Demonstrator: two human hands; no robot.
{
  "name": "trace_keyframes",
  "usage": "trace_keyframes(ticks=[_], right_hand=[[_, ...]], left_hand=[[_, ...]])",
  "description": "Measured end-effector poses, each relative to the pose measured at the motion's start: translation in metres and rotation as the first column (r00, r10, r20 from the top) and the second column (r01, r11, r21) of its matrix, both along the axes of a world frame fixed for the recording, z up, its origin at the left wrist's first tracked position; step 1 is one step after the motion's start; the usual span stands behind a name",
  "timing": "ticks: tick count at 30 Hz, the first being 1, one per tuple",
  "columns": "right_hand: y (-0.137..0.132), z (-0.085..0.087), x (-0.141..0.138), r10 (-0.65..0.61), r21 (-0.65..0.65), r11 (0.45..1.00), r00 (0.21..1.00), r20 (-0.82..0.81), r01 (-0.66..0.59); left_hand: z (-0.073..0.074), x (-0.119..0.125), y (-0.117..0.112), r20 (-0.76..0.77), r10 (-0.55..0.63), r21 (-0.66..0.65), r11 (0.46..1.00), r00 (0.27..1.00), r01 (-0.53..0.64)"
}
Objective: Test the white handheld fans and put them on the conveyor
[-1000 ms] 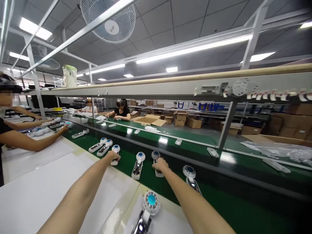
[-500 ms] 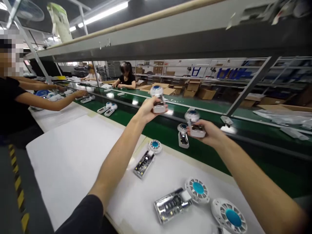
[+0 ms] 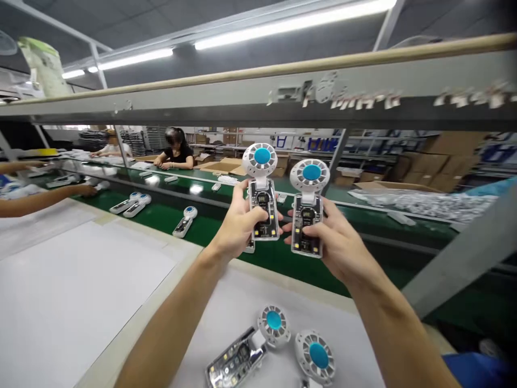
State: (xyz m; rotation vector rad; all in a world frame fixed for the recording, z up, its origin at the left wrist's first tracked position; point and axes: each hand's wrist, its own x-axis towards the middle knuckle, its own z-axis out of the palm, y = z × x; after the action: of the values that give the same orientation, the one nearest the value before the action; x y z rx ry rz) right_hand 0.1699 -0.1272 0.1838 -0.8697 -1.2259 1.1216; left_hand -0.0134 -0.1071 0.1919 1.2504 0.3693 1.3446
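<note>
"White table [image 3: 81,291] nearest us; where's the room?"
"Left of the loose devices [image 3: 240,355], broad sheeting spreads to its far edge, where the green conveyor [image 3: 160,219] runs."
"And the hands?"
"Left hand [image 3: 236,223] grips the left device [image 3: 262,186], right hand [image 3: 337,237] the right device [image 3: 309,203], both raised side by side, seen over the conveyor past that edge."
"Their looks?"
"Round white slotted heads, blue centres, clear cases showing dark boards."
"Containers?"
"Across the conveyor, clear plastic bags [image 3: 428,202] at right, contents blurred; farther, an open cardboard box [image 3: 228,166], inside hidden."
</note>
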Motion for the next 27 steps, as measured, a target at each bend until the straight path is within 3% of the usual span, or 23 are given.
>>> trace_keyframes(ticks=[3, 9, 18, 27], right_hand=[[-0.007, 0.002, 0.004, 0.04, 0.071, 0.997, 0.999, 0.011, -0.04], [-0.017, 0.006, 0.01, 0.059, 0.161, 0.985, 0.998, 0.026, -0.062], [-0.022, 0.008, 0.009, 0.015, 0.185, 0.983, 0.999, 0.031, -0.02], [-0.032, 0.015, 0.006, -0.03, 0.141, 0.99, 0.999, 0.027, 0.026]], left_hand=[[0.002, -0.002, -0.007, -0.048, -0.095, 0.065, 0.993, 0.994, 0.098], [0.004, -0.003, -0.014, -0.082, -0.125, 0.097, 0.986, 0.989, 0.133], [0.001, -0.001, -0.015, -0.07, -0.193, 0.126, 0.971, 0.979, 0.201], [-0.001, 0.0, -0.017, -0.063, -0.169, 0.127, 0.976, 0.984, 0.176]])
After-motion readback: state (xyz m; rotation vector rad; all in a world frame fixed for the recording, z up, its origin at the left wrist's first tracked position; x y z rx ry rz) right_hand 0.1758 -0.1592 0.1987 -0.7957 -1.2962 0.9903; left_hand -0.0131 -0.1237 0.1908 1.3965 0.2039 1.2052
